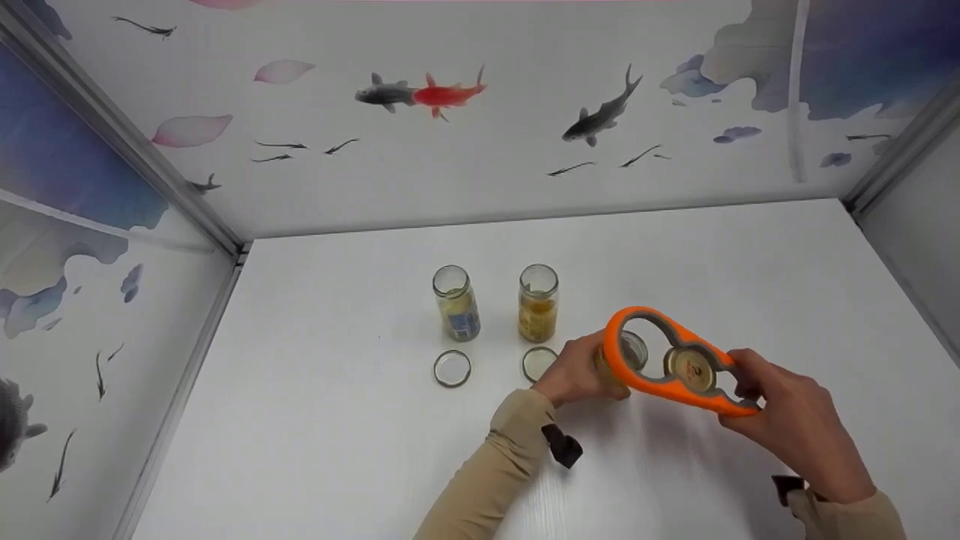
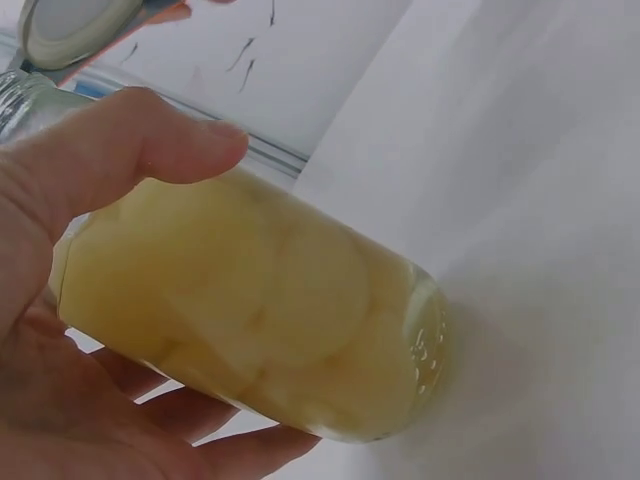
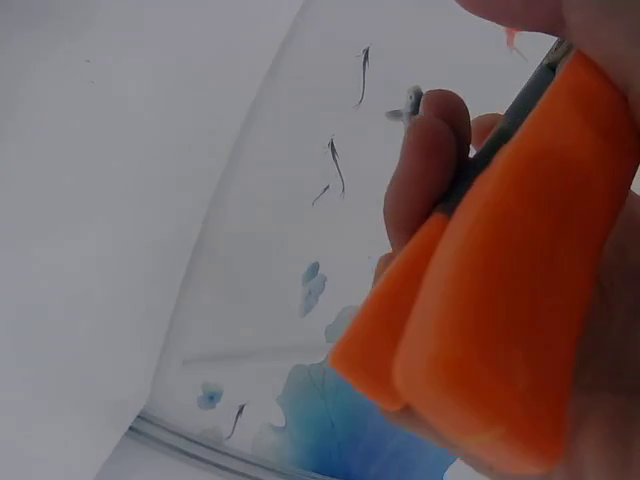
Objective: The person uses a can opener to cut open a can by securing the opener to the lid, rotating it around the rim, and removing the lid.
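Observation:
My left hand grips a glass jar of pale yellow pieces in liquid, tilted, with thumb and fingers around its side. At its top the jar's glass mouth shows uncovered, partly behind the orange jar opener. My right hand holds that opener by its narrow end, and its wide loop overlaps the jar's mouth in the head view. A gold lid sits in the opener's middle grey-lined gap. In the right wrist view the opener's thick orange end lies against the palm.
Two uncovered glass jars stand farther back on the white table: one with a blue label, one with yellow contents. One lid lies before the left jar, another beside my left hand. Printed walls enclose the table.

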`<control>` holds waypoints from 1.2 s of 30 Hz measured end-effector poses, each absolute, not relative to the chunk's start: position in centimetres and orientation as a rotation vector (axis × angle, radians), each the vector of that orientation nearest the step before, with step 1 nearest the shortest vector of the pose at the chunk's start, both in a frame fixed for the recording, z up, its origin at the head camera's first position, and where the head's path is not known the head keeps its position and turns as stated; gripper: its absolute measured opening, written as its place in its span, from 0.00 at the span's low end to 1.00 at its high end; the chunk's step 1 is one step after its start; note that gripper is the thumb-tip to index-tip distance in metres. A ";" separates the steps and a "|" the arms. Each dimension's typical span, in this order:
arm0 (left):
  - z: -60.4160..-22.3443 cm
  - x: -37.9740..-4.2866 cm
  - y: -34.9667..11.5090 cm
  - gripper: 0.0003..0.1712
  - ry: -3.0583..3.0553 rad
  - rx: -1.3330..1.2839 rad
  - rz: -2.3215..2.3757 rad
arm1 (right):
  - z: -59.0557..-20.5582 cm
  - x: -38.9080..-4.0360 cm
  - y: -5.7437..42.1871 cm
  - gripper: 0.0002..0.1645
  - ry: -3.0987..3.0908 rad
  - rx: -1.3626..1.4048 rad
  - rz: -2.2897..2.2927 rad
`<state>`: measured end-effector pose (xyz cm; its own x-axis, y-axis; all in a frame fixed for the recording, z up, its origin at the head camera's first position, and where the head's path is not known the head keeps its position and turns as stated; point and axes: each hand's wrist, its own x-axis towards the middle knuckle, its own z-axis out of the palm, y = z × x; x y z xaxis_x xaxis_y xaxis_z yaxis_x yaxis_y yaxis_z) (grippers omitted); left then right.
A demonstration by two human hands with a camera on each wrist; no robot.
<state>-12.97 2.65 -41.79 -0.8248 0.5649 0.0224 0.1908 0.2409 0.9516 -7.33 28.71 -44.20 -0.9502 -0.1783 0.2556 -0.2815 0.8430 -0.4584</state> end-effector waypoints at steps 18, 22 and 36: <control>-50.1 -18.9 5.5 0.35 2.310 0.466 1.551 | -47.1 -5.4 28.3 0.31 -2.869 0.043 0.857; -50.2 -19.5 5.8 0.36 2.309 0.352 1.573 | -47.2 -5.5 28.2 0.30 -2.907 -0.007 0.859; -50.3 -21.3 7.6 0.32 2.395 0.337 1.573 | -47.0 -5.3 28.8 0.30 -2.982 -0.117 0.872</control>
